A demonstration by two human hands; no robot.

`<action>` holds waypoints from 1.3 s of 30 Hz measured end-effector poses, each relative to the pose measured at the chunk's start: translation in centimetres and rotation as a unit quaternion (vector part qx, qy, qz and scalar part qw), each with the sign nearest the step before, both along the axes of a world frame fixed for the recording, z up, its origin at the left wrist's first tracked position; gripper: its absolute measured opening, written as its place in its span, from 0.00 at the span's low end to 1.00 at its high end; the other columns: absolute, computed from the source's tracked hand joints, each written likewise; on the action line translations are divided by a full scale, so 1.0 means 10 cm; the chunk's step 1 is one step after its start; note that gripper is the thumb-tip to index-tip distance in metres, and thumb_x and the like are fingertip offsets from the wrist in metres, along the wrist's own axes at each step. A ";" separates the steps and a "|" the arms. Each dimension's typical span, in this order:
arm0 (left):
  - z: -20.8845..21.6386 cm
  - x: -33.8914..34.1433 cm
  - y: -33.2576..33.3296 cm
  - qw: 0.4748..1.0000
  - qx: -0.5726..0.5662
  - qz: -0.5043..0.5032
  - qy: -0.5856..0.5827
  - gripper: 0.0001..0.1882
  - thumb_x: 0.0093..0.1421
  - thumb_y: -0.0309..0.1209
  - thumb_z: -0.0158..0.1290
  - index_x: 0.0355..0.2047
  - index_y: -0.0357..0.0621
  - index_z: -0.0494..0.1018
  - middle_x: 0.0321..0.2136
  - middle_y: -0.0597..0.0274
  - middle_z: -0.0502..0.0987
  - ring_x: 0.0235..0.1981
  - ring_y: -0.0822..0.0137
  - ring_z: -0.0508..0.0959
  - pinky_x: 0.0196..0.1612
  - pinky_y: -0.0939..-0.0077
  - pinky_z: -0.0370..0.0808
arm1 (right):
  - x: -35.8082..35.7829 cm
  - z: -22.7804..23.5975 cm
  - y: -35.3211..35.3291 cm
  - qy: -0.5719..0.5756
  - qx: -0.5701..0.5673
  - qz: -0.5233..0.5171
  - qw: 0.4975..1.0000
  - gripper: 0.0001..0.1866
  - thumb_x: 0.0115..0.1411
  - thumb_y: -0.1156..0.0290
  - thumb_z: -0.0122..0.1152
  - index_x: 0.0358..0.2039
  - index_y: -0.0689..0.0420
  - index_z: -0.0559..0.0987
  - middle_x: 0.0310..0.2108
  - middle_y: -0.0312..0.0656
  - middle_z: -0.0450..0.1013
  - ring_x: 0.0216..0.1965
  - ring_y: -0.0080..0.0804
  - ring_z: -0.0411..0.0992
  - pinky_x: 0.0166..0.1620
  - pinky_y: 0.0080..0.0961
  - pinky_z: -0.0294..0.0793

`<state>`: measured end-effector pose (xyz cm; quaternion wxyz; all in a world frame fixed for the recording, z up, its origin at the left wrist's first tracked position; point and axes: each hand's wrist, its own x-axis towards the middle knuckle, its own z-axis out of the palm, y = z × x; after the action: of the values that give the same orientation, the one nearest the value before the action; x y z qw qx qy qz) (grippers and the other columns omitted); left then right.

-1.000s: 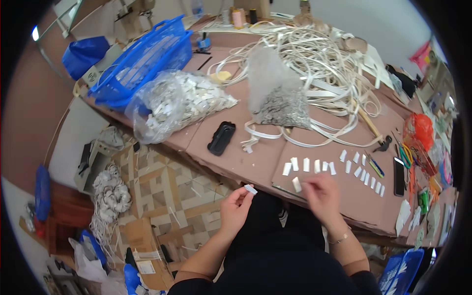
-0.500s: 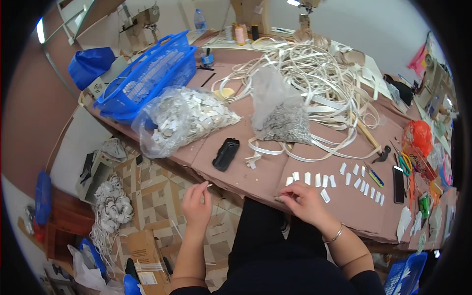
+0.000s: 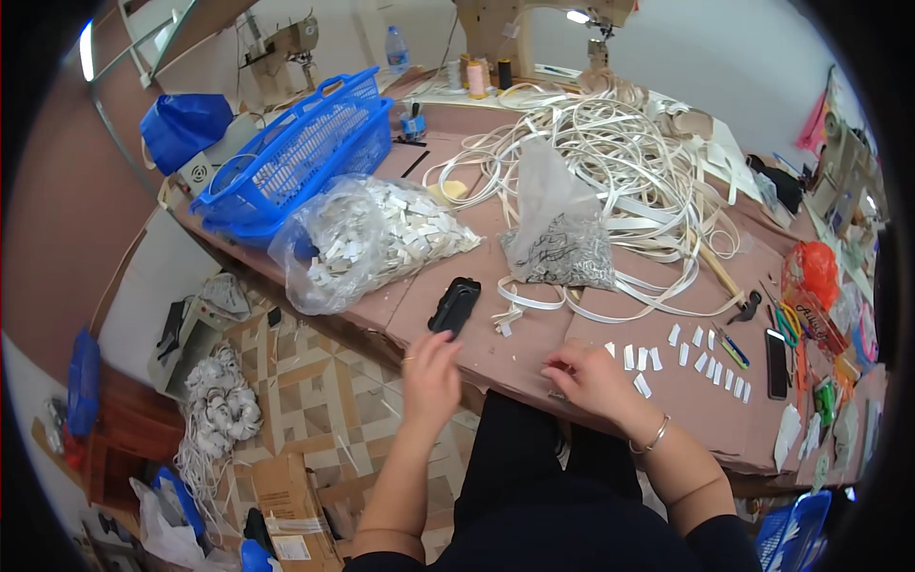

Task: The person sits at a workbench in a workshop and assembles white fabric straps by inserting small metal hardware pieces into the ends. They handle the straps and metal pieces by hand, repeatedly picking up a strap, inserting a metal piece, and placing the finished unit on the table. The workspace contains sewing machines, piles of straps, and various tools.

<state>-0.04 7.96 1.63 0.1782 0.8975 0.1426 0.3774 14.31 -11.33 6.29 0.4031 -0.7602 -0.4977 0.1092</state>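
Observation:
My left hand [image 3: 432, 383] is over the table's front edge. Its fingers stretch to the near end of a black oblong case [image 3: 456, 305], and I see nothing held in them. My right hand [image 3: 591, 379] is at the front edge, fingers loosely bent and thumb apart from the forefinger. Just under its fingertips lies a small grey metal-looking piece [image 3: 556, 394], too small to name. Several short white strips [image 3: 707, 362] lie in rows to the right of that hand, some partly hidden behind it.
Beyond the case are a clear bag of white pieces [image 3: 391, 234], a bag of small metal parts [image 3: 562, 253] and a heap of white straps [image 3: 629, 172]. A blue basket [image 3: 295, 157] stands far left. A hammer [image 3: 748, 307], scissors [image 3: 787, 324] and phone [image 3: 777, 362] lie right.
My left hand has moved right and forward to the black case, and its pinch has loosened. My right hand's fingers have parted and lifted slightly. The view has shifted a little.

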 end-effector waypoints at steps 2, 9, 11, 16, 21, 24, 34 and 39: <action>0.05 0.31 -0.14 0.998 -0.044 -0.043 -0.012 0.13 0.45 0.23 0.52 0.35 0.39 0.70 0.39 0.52 0.69 0.43 0.51 0.67 0.46 0.62 0.64 | 0.00 0.01 0.06 -0.019 -0.010 0.010 1.000 0.08 0.48 0.71 0.56 0.27 0.62 0.75 0.25 0.46 0.69 0.27 0.42 0.69 0.32 0.30 0.69; -0.12 0.80 -0.09 0.885 -0.456 -0.090 -0.006 0.10 0.52 0.24 0.50 0.35 0.35 0.69 0.27 0.60 0.74 0.28 0.67 0.74 0.33 0.78 0.72 | 0.03 0.01 0.00 -0.057 0.007 -0.009 0.998 0.08 0.47 0.72 0.57 0.28 0.63 0.74 0.23 0.46 0.69 0.25 0.40 0.70 0.30 0.29 0.69; -0.05 0.72 -0.16 0.742 -0.654 -0.138 -0.056 0.09 0.55 0.26 0.49 0.35 0.34 0.68 0.26 0.64 0.73 0.28 0.77 0.73 0.33 0.85 0.72 | 0.02 0.03 0.02 0.002 0.024 -0.056 0.998 0.08 0.48 0.73 0.58 0.28 0.63 0.74 0.24 0.46 0.70 0.25 0.35 0.71 0.30 0.26 0.70; -0.05 0.52 -0.50 0.644 -0.727 -0.179 -0.161 0.07 0.55 0.24 0.47 0.35 0.36 0.67 0.29 0.62 0.72 0.29 0.75 0.73 0.33 0.83 0.73 | -0.10 -0.11 0.23 0.181 0.102 -0.110 0.972 0.09 0.48 0.72 0.59 0.28 0.64 0.75 0.25 0.44 0.72 0.25 0.26 0.72 0.29 0.21 0.71; 0.02 0.51 -0.68 0.685 -0.691 -0.156 -0.171 0.10 0.54 0.25 0.51 0.36 0.37 0.66 0.28 0.63 0.72 0.27 0.76 0.73 0.31 0.84 0.72 | -0.05 -0.22 0.26 0.196 0.052 -0.098 0.974 0.09 0.48 0.72 0.59 0.28 0.63 0.75 0.23 0.44 0.73 0.23 0.27 0.72 0.28 0.21 0.70; -0.08 0.58 -0.59 0.663 -0.718 -0.160 -0.137 0.12 0.52 0.25 0.53 0.36 0.38 0.66 0.28 0.63 0.72 0.26 0.75 0.73 0.29 0.84 0.72 | -0.03 -0.10 0.21 0.102 0.004 -0.067 0.992 0.08 0.47 0.71 0.59 0.25 0.63 0.75 0.21 0.45 0.72 0.21 0.34 0.71 0.27 0.24 0.70; -0.13 0.77 -0.70 0.626 -0.748 -0.077 -0.205 0.09 0.51 0.26 0.54 0.29 0.41 0.66 0.23 0.65 0.71 0.23 0.75 0.72 0.23 0.83 0.70 | -0.07 -0.14 0.14 -0.366 0.033 -0.016 0.930 0.05 0.42 0.72 0.52 0.22 0.57 0.68 0.21 0.39 0.63 0.25 0.34 0.65 0.28 0.28 0.64; -0.25 0.88 -0.66 0.648 -0.714 -0.064 -0.257 0.07 0.52 0.25 0.52 0.31 0.40 0.65 0.25 0.64 0.70 0.22 0.75 0.71 0.22 0.84 0.68 | -0.14 -0.06 0.04 -0.377 0.063 -0.006 0.924 0.05 0.41 0.71 0.51 0.21 0.56 0.68 0.21 0.37 0.62 0.25 0.31 0.64 0.29 0.26 0.63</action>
<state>8.76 1.39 -0.90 0.8168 0.3666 0.2588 0.3626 12.88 -10.91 5.65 0.2334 -0.7209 -0.6145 -0.2195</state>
